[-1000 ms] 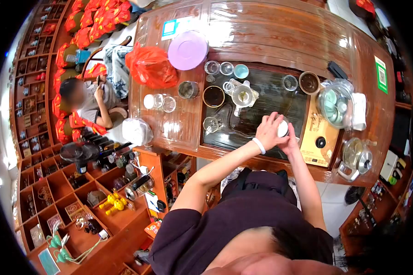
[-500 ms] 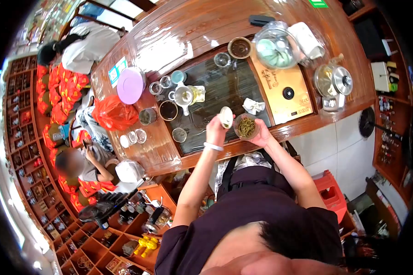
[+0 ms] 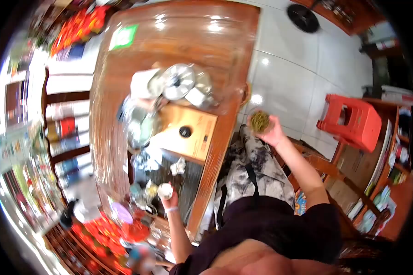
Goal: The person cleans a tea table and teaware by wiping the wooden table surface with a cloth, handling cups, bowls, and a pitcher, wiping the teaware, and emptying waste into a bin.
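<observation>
My right hand [image 3: 274,131] is wrapped round a clear glass cup of green-brown tea leaves [image 3: 260,122], held over the tiled floor past the table's edge. Over the dark tea tray [image 3: 183,183], my left hand [image 3: 171,200] grips a small white cup or lid [image 3: 165,190]; its inside is too small to make out. A crumpled white tissue [image 3: 178,166] lies on the tray above that hand. Beside the tray is a gold-coloured panel [image 3: 188,130] with a round black knob. Glassware near my left hand is blurred.
A glass bowl of pale green cups [image 3: 142,126] and a kettle with a metal lid [image 3: 179,81] stand on the wooden table [image 3: 183,41]. A red plastic stool [image 3: 360,121] is on the right, near a wooden chair [image 3: 326,165]. A blurred person [image 3: 142,259] is at the lower left.
The view has swung toward the right side of the table. My hands, close together before, are now far apart, and the cup of leaves has moved out beyond the table's edge.
</observation>
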A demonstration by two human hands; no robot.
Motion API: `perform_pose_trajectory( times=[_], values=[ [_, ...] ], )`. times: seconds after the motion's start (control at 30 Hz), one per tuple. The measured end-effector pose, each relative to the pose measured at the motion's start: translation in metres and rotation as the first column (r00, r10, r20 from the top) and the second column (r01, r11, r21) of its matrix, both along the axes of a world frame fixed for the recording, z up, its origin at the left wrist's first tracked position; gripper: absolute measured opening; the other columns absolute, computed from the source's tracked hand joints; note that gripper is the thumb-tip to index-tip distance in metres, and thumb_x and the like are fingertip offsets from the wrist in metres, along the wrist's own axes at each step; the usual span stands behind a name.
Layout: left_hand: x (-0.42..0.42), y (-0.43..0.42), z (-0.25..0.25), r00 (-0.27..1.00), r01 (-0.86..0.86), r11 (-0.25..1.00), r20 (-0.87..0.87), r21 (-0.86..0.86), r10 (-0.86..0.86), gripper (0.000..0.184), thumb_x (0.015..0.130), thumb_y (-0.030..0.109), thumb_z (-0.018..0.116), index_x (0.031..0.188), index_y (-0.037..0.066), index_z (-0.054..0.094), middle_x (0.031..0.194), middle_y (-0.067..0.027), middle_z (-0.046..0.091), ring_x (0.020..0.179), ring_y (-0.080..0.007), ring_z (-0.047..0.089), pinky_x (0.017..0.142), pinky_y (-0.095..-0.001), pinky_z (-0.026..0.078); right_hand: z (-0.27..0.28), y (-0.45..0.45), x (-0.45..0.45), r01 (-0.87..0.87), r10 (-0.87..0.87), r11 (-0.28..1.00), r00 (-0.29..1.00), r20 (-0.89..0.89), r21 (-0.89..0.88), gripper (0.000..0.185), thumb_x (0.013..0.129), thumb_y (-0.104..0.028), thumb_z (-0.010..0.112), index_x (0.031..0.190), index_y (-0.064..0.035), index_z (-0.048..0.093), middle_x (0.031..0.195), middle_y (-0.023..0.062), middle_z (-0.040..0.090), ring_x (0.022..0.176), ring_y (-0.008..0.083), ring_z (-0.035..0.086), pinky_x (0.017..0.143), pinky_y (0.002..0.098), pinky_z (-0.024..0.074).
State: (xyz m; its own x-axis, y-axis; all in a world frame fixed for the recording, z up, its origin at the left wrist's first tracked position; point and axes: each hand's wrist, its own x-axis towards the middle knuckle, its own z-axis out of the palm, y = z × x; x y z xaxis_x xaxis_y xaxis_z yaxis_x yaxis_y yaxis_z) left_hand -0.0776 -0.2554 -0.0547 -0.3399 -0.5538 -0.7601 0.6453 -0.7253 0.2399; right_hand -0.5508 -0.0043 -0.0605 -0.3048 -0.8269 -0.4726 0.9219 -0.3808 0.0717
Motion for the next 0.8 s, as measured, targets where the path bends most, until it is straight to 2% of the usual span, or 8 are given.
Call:
perform_pose_trajectory(
  times=[0.1,0.23,0.37,0.43,0.57,0.6,0.67,0.8],
  values=[
    [0.019,-0.009,-0.017,0.973,0.102,0.993,0.203,0.058,-0.111,0.041,0.084,0.030,0.050,0.117,0.007,0.047,0.116,-0.0155,0.053,0.080,-0.0308,0.055,0.052,-0.0337,0.046,-0.045,0.024,-0.079,0.238,-0.143,0.815,0.966,-0.214,0.529,0.062,0.077,-0.019,0.055,0.129,-0.0073,0.024,0.114,0.0210,0.046,0.100,0.0348,0.052,0.082,0.0494,0.0489],
    [0.024,-0.017,-0.028,0.909,0.158,0.987,0.394,-0.023,-0.137,0.039,0.083,0.033,0.048,0.112,0.006,0.052,0.107,-0.0168,0.057,0.081,-0.0307,0.056,0.059,-0.0372,0.049,-0.122,0.026,-0.145,0.603,0.226,0.585,0.521,-0.823,0.542,0.058,0.072,-0.019,0.064,0.122,-0.0059,0.039,0.111,0.0146,0.048,0.094,0.0258,0.055,0.074,0.0308,0.0488],
    [0.008,-0.005,-0.016,0.821,0.130,0.988,0.568,-0.081,-0.062,0.037,0.084,0.028,0.047,0.109,0.002,0.052,0.104,-0.0175,0.057,0.085,-0.0288,0.055,0.066,-0.0372,0.048,-0.189,-0.011,-0.161,0.614,0.183,0.567,0.555,-0.811,0.548,0.057,0.065,-0.012,0.070,0.116,-0.0038,0.044,0.112,0.0127,0.046,0.099,0.0229,0.051,0.081,0.0300,0.0435],
    [0.015,-0.007,-0.017,0.761,0.305,0.925,0.642,-0.226,-0.094,0.036,0.084,0.023,0.046,0.109,-0.002,0.050,0.099,-0.0174,0.058,0.085,-0.0270,0.054,0.072,-0.0361,0.046,-0.253,-0.040,-0.155,0.860,0.545,0.353,0.132,-0.828,0.369,0.061,0.061,-0.002,0.067,0.117,-0.0057,0.044,0.112,0.0121,0.047,0.104,0.0222,0.048,0.087,0.0322,0.0407],
    [-0.006,-0.001,0.004,0.677,0.285,0.938,0.734,-0.199,-0.050,0.037,0.084,0.024,0.046,0.109,-0.004,0.049,0.099,-0.0195,0.057,0.081,-0.0276,0.054,0.067,-0.0345,0.046,-0.482,-0.083,-0.103,0.724,0.755,0.637,-0.515,-0.406,0.265,0.069,0.057,-0.013,0.074,0.119,-0.0060,0.044,0.121,0.0181,0.041,0.112,0.0379,0.040,0.094,0.0421,0.0361],
    [-0.009,-0.003,0.007,0.667,0.290,0.936,0.743,-0.198,-0.050,0.038,0.084,0.024,0.045,0.109,-0.004,0.048,0.098,-0.0201,0.057,0.081,-0.0277,0.054,0.066,-0.0341,0.046,-0.501,-0.087,-0.091,0.729,0.756,0.631,-0.499,-0.424,0.267,0.069,0.057,-0.013,0.074,0.119,-0.0060,0.044,0.121,0.0181,0.041,0.112,0.0379,0.040,0.094,0.0421,0.0361],
    [-0.009,0.002,0.011,0.666,0.270,0.941,0.745,-0.202,-0.031,0.038,0.085,0.025,0.045,0.109,-0.005,0.048,0.098,-0.0212,0.056,0.079,-0.0280,0.054,0.064,-0.0334,0.046,-0.508,-0.101,-0.069,0.758,0.870,0.356,-0.056,-0.490,0.547,0.078,0.056,-0.013,0.078,0.125,-0.0078,0.040,0.123,0.0189,0.040,0.112,0.0366,0.040,0.092,0.0415,0.0379],
    [-0.013,0.003,0.003,0.708,0.197,0.964,0.706,-0.176,-0.016,0.040,0.085,0.026,0.044,0.109,-0.006,0.047,0.098,-0.0234,0.055,0.075,-0.0286,0.053,0.059,-0.0319,0.046,-0.480,-0.076,-0.090,0.668,0.701,0.368,0.257,-0.665,0.646,0.067,0.061,-0.020,0.073,0.120,-0.0040,0.044,0.109,0.0153,0.051,0.101,0.0274,0.051,0.085,0.0324,0.0422]
  ],
)
